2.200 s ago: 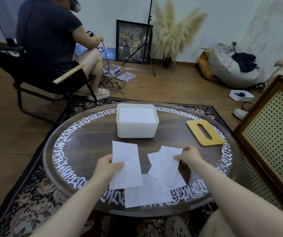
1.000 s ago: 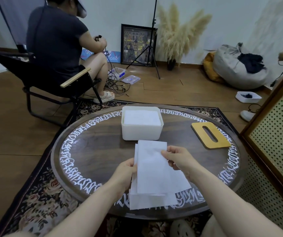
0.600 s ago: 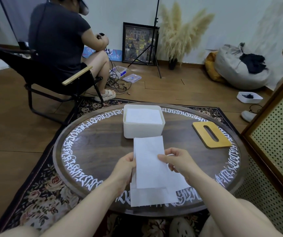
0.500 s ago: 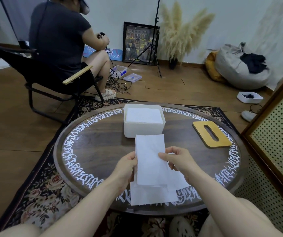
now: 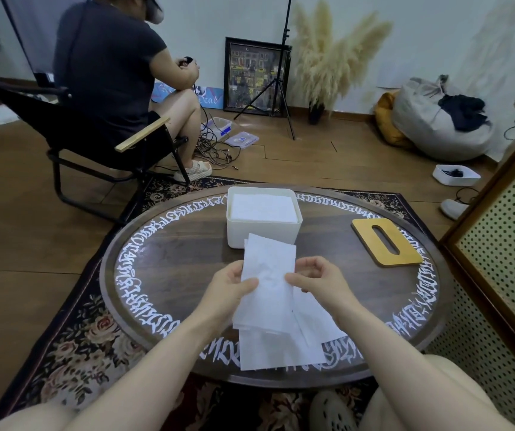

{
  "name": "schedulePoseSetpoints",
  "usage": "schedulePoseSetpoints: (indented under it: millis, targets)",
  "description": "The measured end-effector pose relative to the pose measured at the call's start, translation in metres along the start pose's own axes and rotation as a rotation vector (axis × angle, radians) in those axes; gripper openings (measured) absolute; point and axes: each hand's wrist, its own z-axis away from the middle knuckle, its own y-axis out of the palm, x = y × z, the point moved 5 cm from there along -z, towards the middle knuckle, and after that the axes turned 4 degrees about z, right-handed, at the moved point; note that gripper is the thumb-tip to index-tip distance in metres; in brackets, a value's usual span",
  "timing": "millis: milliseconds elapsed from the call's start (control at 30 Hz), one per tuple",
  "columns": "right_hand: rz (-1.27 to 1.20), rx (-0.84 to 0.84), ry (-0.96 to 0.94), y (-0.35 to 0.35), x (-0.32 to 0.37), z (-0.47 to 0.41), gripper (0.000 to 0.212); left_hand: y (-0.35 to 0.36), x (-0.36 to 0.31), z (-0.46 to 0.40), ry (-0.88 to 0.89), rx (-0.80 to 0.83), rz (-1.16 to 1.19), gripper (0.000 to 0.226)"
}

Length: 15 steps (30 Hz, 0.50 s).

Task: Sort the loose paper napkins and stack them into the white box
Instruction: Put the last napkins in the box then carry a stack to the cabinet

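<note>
Between my hands I hold a small stack of white paper napkins (image 5: 269, 275) above the round wooden table (image 5: 172, 262). My left hand (image 5: 230, 286) pinches the stack's left edge and my right hand (image 5: 315, 279) pinches its right edge. More loose napkins (image 5: 281, 349) lie on the table under the held stack, near the front edge. The white box (image 5: 262, 233) stands just beyond, with napkins stacked inside it.
A yellow wooden lid with a slot (image 5: 386, 241) lies on the table's right side. A person sits in a black folding chair (image 5: 94, 132) at the far left. A perforated cabinet (image 5: 504, 259) stands close on the right. Beyond the table stand a tripod (image 5: 284, 88) and a beanbag (image 5: 436, 126).
Both hands brought separate napkins together into one stack held between them. The stack now tilts slightly, with its top leaning left toward the box.
</note>
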Motion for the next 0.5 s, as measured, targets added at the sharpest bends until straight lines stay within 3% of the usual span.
schedulePoseSetpoints:
  millis: [233,300,400,500]
  targets:
    - [0.184,0.202,-0.032,0.003,-0.002,-0.003,0.066,0.001,0.003,0.004,-0.075,0.285,-0.332,0.028]
    - [0.196,0.3,-0.021,0.008,-0.005,0.0,0.059,0.003,0.006,0.005,-0.047,0.335,-0.44,0.023]
    - [0.19,0.415,-0.021,0.016,-0.01,0.005,0.033,-0.001,0.008,0.004,0.004,0.286,-0.574,0.022]
    - [0.132,0.305,-0.032,0.013,-0.012,0.003,0.021,-0.015,0.004,-0.001,0.093,0.114,-0.609,0.025]
